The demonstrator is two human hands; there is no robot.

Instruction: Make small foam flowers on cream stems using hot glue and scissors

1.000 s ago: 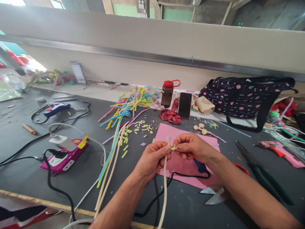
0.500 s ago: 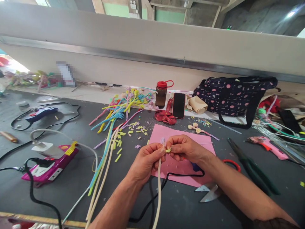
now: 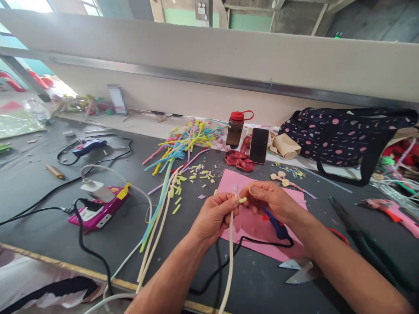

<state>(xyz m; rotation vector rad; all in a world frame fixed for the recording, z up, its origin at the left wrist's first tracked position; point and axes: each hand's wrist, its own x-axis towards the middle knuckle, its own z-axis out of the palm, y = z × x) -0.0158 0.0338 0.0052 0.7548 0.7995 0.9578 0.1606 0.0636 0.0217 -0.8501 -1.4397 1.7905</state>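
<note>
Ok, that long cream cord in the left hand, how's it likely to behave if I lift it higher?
Probably bendy rather than stiff, since the cream cord curves below the left hand. It looks slim, so likely light.

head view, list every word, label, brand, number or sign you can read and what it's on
Nothing reads clearly; these are the marks that show:
Bottle: pale lettering, too small to read.
Red strap: faint lettering, too small to read.
Yellow tag on the power strip: marks too small to read.
Pale item at the back: pixelated, unreadable.
Green mark, far background: too small to tell.
</note>
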